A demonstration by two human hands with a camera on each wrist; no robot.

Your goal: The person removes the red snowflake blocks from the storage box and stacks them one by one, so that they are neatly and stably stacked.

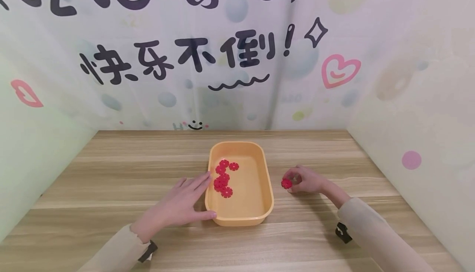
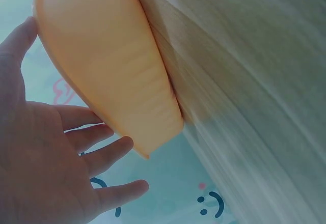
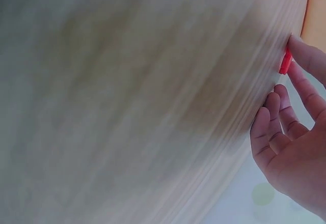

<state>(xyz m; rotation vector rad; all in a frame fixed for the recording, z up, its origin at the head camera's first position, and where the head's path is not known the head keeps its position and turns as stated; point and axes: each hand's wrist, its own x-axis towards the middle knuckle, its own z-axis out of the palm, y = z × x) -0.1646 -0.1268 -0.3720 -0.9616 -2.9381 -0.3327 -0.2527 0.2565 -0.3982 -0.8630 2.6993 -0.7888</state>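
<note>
A yellow-orange plastic tub (image 1: pixel 252 193) stands on the wooden table, with several red notched discs (image 1: pixel 226 192) gathered along its left side, some overlapping. My left hand (image 1: pixel 174 206) rests against the tub's left rim, fingers straight and thumb spread toward the near corner. In the left wrist view, its fingertips meet the rim of the tub (image 2: pixel 112 66). To the right of the tub, my right hand (image 1: pixel 306 180) pinches one red disc (image 1: pixel 286 183) between thumb and forefinger, close over the table. The right wrist view shows this disc (image 3: pixel 286 62) nearly edge-on.
The wooden table (image 1: pixel 148 160) reaches back to a printed cloth (image 1: pixel 237 99) with black characters and hearts. Pale side walls (image 1: pixel 419 111) border it left and right. A dark band (image 1: pixel 343 233) shows under the right sleeve, and another (image 1: pixel 148 251) by the left cuff.
</note>
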